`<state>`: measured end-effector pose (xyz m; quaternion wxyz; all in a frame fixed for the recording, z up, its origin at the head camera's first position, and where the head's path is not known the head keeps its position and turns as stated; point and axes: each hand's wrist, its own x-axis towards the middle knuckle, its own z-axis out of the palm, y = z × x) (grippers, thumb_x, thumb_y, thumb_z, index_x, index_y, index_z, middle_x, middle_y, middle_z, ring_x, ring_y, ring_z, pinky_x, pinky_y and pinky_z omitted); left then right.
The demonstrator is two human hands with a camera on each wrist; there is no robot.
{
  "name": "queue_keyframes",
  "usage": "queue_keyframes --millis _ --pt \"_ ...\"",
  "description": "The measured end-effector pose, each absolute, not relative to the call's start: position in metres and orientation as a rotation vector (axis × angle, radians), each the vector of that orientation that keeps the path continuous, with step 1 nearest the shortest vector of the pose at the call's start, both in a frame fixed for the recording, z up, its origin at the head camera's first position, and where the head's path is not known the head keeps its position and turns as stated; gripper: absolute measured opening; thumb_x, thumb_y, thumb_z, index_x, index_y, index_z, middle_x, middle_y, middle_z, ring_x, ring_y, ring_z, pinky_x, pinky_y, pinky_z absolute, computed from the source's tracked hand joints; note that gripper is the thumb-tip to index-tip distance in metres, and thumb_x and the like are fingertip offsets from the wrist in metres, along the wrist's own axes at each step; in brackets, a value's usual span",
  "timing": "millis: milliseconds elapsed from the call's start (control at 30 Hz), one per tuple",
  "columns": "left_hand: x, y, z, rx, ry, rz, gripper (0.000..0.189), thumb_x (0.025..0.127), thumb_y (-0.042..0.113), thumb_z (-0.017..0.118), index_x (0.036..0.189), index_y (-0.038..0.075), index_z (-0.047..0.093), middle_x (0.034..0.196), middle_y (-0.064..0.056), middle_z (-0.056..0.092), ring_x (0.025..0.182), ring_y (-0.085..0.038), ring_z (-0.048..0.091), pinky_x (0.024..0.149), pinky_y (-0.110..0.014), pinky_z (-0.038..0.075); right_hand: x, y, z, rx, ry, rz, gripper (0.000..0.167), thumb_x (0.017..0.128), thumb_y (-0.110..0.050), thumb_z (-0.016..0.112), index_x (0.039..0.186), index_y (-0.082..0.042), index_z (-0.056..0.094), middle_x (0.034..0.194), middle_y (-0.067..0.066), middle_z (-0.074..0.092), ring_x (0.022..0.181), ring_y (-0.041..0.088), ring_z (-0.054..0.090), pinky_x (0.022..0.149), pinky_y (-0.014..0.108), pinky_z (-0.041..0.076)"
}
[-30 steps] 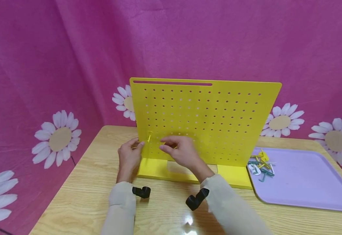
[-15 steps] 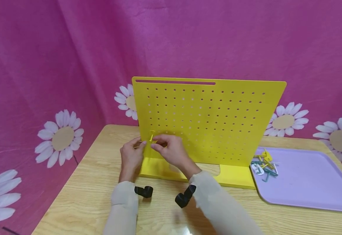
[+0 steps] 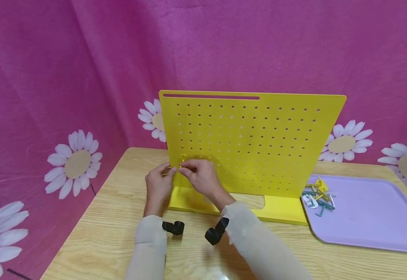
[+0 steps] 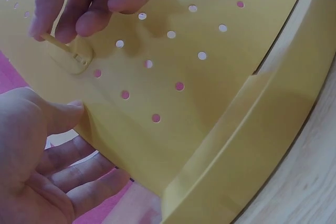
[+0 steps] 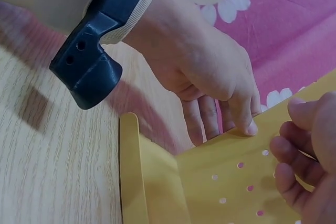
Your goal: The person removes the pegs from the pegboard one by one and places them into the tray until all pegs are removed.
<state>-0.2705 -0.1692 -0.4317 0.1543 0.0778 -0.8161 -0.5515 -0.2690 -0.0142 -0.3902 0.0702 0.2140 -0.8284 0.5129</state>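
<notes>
A yellow pegboard (image 3: 259, 132) stands upright on a yellow base (image 3: 283, 210) on the table. At its left edge, my left hand (image 3: 158, 186) grips the board, thumb on the front face and fingers behind, as the left wrist view shows. A yellow hook with a round backplate (image 4: 79, 59) lies against the lower left of the board, near that edge. My right hand (image 3: 203, 177) pinches the hook's projecting arm between thumb and fingertips. In the right wrist view the right fingers (image 5: 296, 156) hide the hook.
To the right, a lilac tray (image 3: 371, 210) holds several loose hooks (image 3: 319, 196) in yellow, green and white at its left side. The wooden table (image 3: 105, 221) extends in front. A pink flowered cloth (image 3: 224, 46) hangs behind.
My right hand has moved left from beside the hook and now pinches it. My left hand keeps its grip on the board's edge. The head view has shifted slightly.
</notes>
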Motion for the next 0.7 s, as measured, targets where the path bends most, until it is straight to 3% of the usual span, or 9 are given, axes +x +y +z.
queue_keyframes --millis 700 --pt "-0.271 -0.170 -0.432 0.215 -2.361 -1.511 0.029 0.097 0.022 0.070 0.123 0.011 0.073 0.103 -0.009 0.073 0.096 -0.026 0.068 0.082 -0.041 0.056 -0.264 -0.002 -0.379 0.735 -2.402 1.485 0.015 0.094 -0.011 0.071 0.102 0.000 0.077 0.095 0.007 0.074 0.076 0.017 0.065 0.064 0.025 0.055"
